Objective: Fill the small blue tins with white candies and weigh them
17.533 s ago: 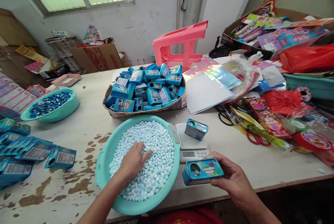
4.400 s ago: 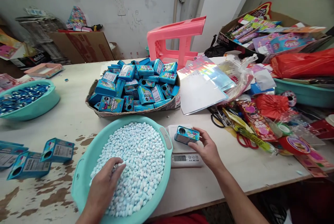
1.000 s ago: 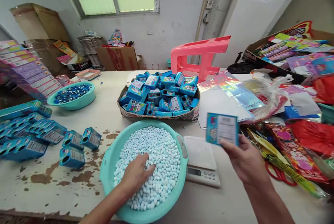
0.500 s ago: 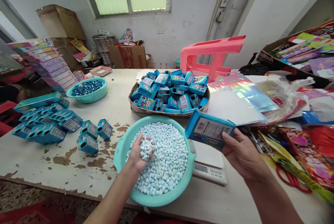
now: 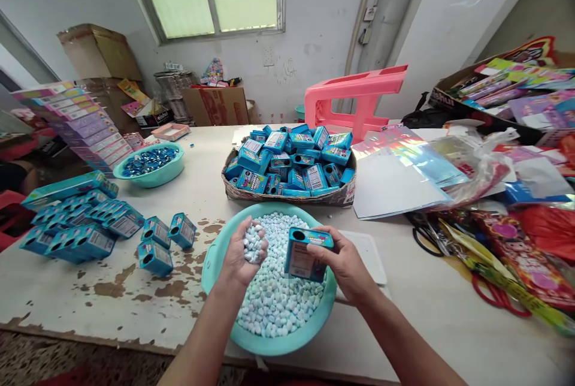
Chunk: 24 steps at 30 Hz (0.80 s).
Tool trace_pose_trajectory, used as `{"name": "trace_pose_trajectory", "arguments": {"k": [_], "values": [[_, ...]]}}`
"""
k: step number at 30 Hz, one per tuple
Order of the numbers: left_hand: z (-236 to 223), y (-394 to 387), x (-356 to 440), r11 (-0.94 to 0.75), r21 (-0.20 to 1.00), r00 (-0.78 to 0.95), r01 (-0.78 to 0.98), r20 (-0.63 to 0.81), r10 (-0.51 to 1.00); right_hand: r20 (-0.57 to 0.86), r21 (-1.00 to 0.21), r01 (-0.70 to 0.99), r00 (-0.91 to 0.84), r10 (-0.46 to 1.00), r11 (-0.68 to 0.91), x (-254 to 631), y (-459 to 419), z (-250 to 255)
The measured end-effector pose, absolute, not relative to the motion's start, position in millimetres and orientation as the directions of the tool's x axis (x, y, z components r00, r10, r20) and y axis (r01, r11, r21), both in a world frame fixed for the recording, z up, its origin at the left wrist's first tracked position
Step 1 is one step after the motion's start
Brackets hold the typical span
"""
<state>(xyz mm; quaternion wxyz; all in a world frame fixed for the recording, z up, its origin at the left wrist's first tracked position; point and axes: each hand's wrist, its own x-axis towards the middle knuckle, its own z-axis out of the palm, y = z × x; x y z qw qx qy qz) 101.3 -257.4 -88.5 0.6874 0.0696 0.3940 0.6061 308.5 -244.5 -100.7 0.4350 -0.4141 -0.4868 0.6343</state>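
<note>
My left hand (image 5: 239, 259) is cupped palm-up around a heap of small pale blue and white candies (image 5: 254, 244). It hovers over the left side of a turquoise basin (image 5: 278, 345) full of loose candies (image 5: 269, 308) of the same sort. Between thumb and fingers, my right hand (image 5: 345, 260) grips a small blue printed box (image 5: 305, 260) above the basin's right half. The box stands upright, with a round dark hole showing in its top. Partly behind the right hand lies a white kitchen scale (image 5: 366, 254).
A cardboard tray (image 5: 287, 197) heaped with blue boxes sits behind the basin. Several blue boxes (image 5: 155, 257) stand at the left, near a bowl of shiny blue pieces (image 5: 150, 181). A pink stool (image 5: 354, 98) rests at the back. Plastic packaging (image 5: 516, 254) crowds the right side.
My right hand has brought the blue box left and down over the basin and turned it upright. My left hand has risen slightly with its handful of candies. The view has shifted a little.
</note>
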Motion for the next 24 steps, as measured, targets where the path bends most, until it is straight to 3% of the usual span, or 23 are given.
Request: {"name": "trace_pose_trajectory", "arguments": {"k": [3, 6, 10, 16, 24], "values": [[-66.7, -251.9, 109.9, 0.161, 0.584, -0.061, -0.796, -0.341, 0.938, -0.030, -0.999, 0.041, -0.320, 0.947, -0.018, 291.8, -251.5, -101.0], [-58.0, -247.2, 123.4, 0.038, 0.659, -0.189, -0.751, -0.270, 0.944, 0.105, -0.958, 0.219, -0.334, 0.937, 0.185, 278.4, -255.6, -99.3], [-65.9, -244.9, 134.7, -0.057, 0.736, -0.325, -0.674, -0.227, 0.918, 0.237, -0.878, 0.321, -0.351, 0.906, 0.355, 268.2, -259.9, -98.0], [-75.6, -244.8, 134.1, -0.130, 0.786, -0.397, -0.605, -0.155, 0.905, 0.261, -0.842, 0.381, -0.329, 0.907, 0.381, 266.8, -261.3, -100.7], [-75.8, -239.7, 136.9, -0.106, 0.859, -0.397, -0.501, -0.120, 0.910, 0.265, -0.840, 0.381, -0.335, 0.904, 0.387, 271.0, -253.2, -94.4]]}}
